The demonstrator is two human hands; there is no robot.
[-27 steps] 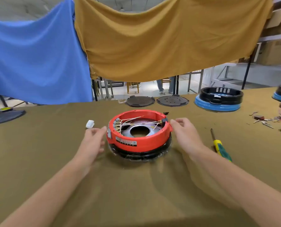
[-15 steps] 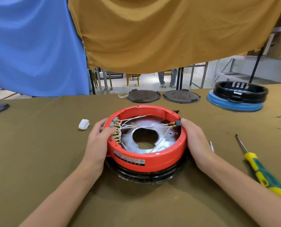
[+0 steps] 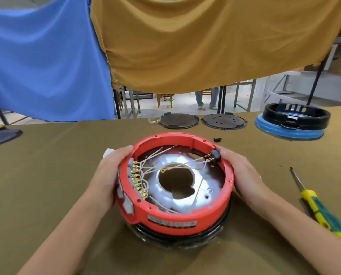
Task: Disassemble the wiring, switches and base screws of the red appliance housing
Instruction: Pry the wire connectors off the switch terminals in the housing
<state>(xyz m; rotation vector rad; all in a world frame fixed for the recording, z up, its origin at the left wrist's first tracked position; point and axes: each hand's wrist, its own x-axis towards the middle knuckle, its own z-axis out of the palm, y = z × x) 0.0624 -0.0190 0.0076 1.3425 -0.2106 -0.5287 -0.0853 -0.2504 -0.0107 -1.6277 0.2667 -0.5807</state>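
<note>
Left hand (image 3: 108,175): I had its grip wrapped on the left wall of the red housing (image 3: 175,217), steadying it for access. Red housing: centre of the tabletop (image 3: 46,175), open side up, round, no long axis, tilted toward me; wiring (image 3: 155,167) and switches (image 3: 134,175) inside left. Right hand (image 3: 243,173): grasping the right wall. Screwdriver (image 3: 316,205): right of the housing, untouched, tip pointing away.

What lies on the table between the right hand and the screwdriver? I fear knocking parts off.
In the head view, only bare olive cloth lies between the right hand and the screwdriver.
</note>
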